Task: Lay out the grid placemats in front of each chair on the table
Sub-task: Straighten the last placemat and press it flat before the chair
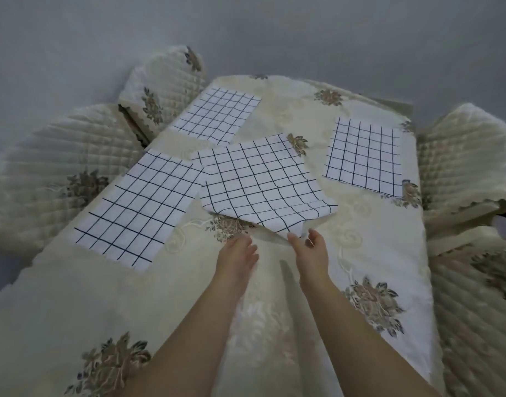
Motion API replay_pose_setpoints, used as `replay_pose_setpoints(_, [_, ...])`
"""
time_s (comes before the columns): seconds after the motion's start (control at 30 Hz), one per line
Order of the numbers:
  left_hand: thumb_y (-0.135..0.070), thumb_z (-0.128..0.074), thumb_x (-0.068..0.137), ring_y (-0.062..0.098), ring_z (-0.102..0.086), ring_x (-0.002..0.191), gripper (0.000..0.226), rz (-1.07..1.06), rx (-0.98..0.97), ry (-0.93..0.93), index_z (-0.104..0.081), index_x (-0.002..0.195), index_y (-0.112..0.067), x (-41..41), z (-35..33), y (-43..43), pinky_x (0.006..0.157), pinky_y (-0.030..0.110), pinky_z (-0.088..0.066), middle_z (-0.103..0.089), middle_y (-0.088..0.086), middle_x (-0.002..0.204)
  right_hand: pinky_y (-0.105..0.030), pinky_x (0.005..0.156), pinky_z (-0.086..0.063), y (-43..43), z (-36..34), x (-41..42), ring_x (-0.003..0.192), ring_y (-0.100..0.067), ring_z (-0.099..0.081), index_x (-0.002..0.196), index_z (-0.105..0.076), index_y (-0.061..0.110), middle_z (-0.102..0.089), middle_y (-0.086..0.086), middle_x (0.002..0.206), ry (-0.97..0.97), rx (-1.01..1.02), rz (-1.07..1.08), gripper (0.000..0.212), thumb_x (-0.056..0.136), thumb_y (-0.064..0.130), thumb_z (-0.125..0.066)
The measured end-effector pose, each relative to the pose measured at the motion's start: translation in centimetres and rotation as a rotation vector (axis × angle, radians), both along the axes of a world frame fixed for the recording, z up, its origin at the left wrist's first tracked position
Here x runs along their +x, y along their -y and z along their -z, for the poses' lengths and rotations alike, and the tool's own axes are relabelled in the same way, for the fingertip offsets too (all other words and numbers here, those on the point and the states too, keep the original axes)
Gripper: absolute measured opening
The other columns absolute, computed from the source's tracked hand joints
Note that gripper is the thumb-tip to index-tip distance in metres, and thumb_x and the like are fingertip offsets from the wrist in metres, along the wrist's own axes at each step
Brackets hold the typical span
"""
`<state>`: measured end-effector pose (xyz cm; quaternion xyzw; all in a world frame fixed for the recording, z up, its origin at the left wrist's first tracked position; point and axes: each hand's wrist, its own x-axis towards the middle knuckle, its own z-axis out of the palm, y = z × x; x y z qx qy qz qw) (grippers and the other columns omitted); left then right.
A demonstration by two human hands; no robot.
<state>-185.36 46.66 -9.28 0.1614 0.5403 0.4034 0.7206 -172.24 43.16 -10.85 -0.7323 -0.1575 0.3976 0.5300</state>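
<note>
A long bench (274,325) draped in cream floral cloth runs away from the viewer, with quilted cream-covered chairs (63,179) along its left and right sides. Three white cloth placemats with a dark grid lie flat: one near left (137,210), one far left (217,116), one far right (363,154). A fourth grid placemat (260,181) is held above the middle of the bench, its far left corner overlapping the near-left mat. The right hand (310,249) pinches its near edge between thumb and fingers; the left hand (240,252) reaches under that edge, fingers loosely curled, its grip hidden. To place it well, it likely should go to the near right, clear of the other mats, square with the bench edge and smoothed flat.
</note>
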Motion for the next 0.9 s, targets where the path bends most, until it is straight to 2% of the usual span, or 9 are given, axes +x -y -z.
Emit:
replay_pose_setpoints(0.07, [-0.01,-0.054,0.095,0.021,-0.058,0.097,0.008,0.031,-0.028,0.027,-0.056,0.103,-0.011,2.4,0.3,-0.8,0.098,0.035,-0.046,-0.059,0.004,0.093,-0.031,0.104,-0.036,-1.1,0.3,0.6,0.136,-0.017,-0.04,0.145,-0.036,0.012,-0.042,-0.005,0.147,-0.017,0.03,0.009,0.07,0.086,0.03,-0.069])
replay_pose_setpoints(0.1, [-0.012,-0.055,0.095,0.019,-0.058,0.094,0.006,0.055,-0.034,0.029,-0.056,0.101,-0.011,3.5,0.7,-1.2,0.097,0.033,-0.046,-0.059,0.004,0.091,-0.03,0.103,-0.037,-1.6,0.5,0.9,0.134,-0.017,-0.042,0.143,-0.038,0.01,-0.045,-0.004,0.144,-0.015,0.032,0.013,0.068,0.086,0.031,-0.068])
replay_pose_setpoints(0.13, [-0.013,-0.058,0.094,0.016,-0.058,0.086,0.003,0.075,-0.039,0.031,-0.056,0.095,-0.011,4.4,1.0,-1.6,0.089,0.031,-0.047,-0.057,0.003,0.087,-0.03,0.102,-0.038,-2.1,0.6,1.2,0.13,-0.018,-0.046,0.141,-0.042,0.01,-0.049,-0.004,0.139,0.001,0.025,0.015,0.064,0.087,0.032,-0.068])
replay_pose_setpoints(0.2, [-0.018,-0.064,0.089,0.015,-0.053,0.071,0.012,0.103,-0.051,-0.018,-0.056,0.087,-0.009,5.8,1.7,-2.5,0.077,0.029,-0.048,-0.052,0.005,0.077,-0.03,0.097,-0.043,-2.8,0.8,1.6,0.115,-0.017,-0.055,0.127,-0.054,0.01,-0.058,-0.001,0.121,0.071,-0.019,0.007,0.048,0.087,0.034,-0.066])
replay_pose_setpoints(0.27, [-0.022,-0.07,0.084,0.02,-0.055,0.069,0.022,0.103,-0.04,-0.084,-0.059,0.088,-0.003,6.8,2.3,-3.2,0.08,0.036,-0.054,-0.054,0.01,0.072,-0.029,0.086,-0.046,-3.5,1.2,2.0,0.096,-0.016,-0.059,0.105,-0.061,0.008,-0.064,0.0,0.1,0.128,-0.057,0.003,0.031,0.088,0.034,-0.064])
replay_pose_setpoints(0.4, [-0.019,-0.069,0.082,0.028,-0.063,0.072,0.02,0.088,-0.013,-0.212,-0.065,0.085,0.001,8.2,3.1,-3.7,0.081,0.052,-0.056,-0.065,0.017,0.078,-0.023,0.066,-0.044,-3.9,1.5,2.5,0.073,-0.013,-0.057,0.087,-0.065,0.008,-0.064,0.002,0.079,0.081,-0.037,0.021,0.014,0.086,0.023,-0.064])
replay_pose_setpoints(0.57, [-0.01,-0.063,0.088,0.026,-0.062,0.07,0.013,0.104,0.013,-0.233,-0.064,0.075,-0.006,8.3,2.2,-2.6,0.078,0.043,-0.056,-0.066,0.014,0.078,-0.028,0.064,-0.045,-2.5,1.2,2.5,0.066,-0.014,-0.055,0.079,-0.063,0.007,-0.063,-0.001,0.073,0.049,-0.011,0.043,0.012,0.084,0.017,-0.064])
replay_pose_setpoints(0.7, [-0.008,-0.063,0.089,0.024,-0.065,0.075,0.011,0.119,0.048,-0.222,-0.066,0.079,-0.005,7.9,1.3,-0.9,0.073,0.033,-0.057,-0.068,0.013,0.082,-0.035,0.069,-0.048,-0.5,0.4,1.9,0.068,-0.016,-0.056,0.078,-0.065,0.007,-0.065,-0.003,0.074,0.048,-0.013,0.048,0.011,0.082,0.018,-0.065])
replay_pose_setpoints(0.9, [-0.011,-0.063,0.088,0.026,-0.071,0.083,0.011,0.181,0.1,-0.224,-0.067,0.086,-0.001,6.2,-1.1,2.9,0.087,0.04,-0.056,-0.073,0.014,0.087,-0.027,0.063,-0.042,3.9,-2.5,1.1,0.062,-0.013,-0.052,0.074,-0.063,0.011,-0.06,0.001,0.066,0.075,0.033,0.049,0.011,0.084,0.014,-0.065])
